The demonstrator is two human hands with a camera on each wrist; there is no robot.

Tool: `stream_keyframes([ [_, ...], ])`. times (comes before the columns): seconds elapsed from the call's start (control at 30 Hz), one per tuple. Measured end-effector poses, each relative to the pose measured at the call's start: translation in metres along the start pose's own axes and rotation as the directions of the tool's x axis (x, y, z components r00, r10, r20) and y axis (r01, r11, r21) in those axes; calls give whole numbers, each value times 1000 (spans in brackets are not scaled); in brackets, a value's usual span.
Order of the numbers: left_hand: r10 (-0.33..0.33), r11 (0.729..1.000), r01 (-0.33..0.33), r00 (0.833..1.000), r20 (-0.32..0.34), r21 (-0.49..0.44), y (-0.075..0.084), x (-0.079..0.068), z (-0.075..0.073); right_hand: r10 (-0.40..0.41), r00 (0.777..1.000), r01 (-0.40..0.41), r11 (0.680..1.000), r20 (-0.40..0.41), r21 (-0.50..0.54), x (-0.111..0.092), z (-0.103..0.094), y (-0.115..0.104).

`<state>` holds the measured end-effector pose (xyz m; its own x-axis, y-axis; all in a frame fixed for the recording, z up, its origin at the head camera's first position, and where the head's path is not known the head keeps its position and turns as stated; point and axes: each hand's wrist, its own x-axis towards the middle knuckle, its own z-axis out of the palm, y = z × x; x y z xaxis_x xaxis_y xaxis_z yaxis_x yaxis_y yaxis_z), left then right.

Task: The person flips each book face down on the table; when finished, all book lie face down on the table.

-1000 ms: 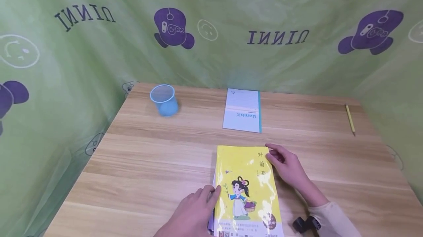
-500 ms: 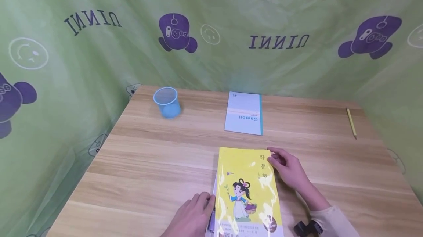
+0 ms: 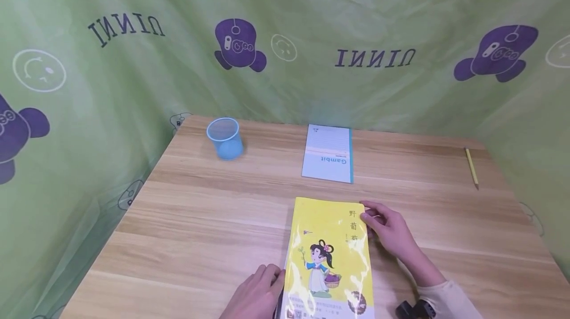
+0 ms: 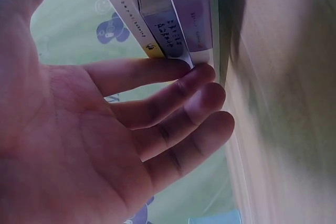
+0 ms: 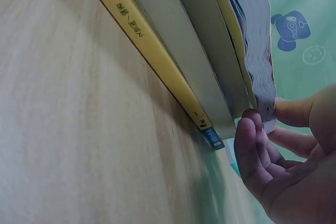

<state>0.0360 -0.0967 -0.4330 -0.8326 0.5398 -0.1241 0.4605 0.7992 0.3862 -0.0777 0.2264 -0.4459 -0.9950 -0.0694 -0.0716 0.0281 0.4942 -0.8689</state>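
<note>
Behind your wood-grained counter (image 3: pixel 187 240) hangs a creased green cloth (image 3: pixel 307 2), and in the head view the stack of books (image 3: pixel 327 259) lies flat on the near part of that counter, a glossy yellow book (image 3: pixel 329 222) on top, with your right hand (image 3: pixel 392 232) at its far right corner and your left hand (image 3: pixel 256 292) along its left side; a round blue cup (image 3: pixel 228 148), a thin notebook (image 3: pixel 328 165) and a slim pencil (image 3: pixel 472 168) are farther off. From the left wrist, your fingers are nearly straight and slightly apart, tips against smooth spines, one white spine (image 4: pixel 123 11) and one purple spine (image 4: pixel 191 22) among them. From the right wrist, your fingers bend round the corner with the thumb beside the rippled pages (image 5: pixel 260 51), while the yellow spine (image 5: pixel 163 72) at the bottom looks straight and firm. Expect the load to be fairly heavy, with bendy paper covers slick enough to slip over each other, so hold low along both long sides rather than by the soft top corner, which could crease.
</note>
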Motion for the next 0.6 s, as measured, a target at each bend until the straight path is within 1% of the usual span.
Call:
stream_keyframes([
  [0.3, -21, 990, 15, 999, -42, -141, 1, -2, 0, 39, 999, -39, 997, -7, 65, 0, 1, -1],
  [0.47, -22, 983, 9, 997, -69, -185, 1, -4, -2, 66, 998, -66, 994, 0, 88, 2, 2, -2],
  [0.6, -26, 980, 13, 997, -67, -196, 3, -4, -5, 81, 997, -81, 993, 3, 89, 2, 0, -5],
])
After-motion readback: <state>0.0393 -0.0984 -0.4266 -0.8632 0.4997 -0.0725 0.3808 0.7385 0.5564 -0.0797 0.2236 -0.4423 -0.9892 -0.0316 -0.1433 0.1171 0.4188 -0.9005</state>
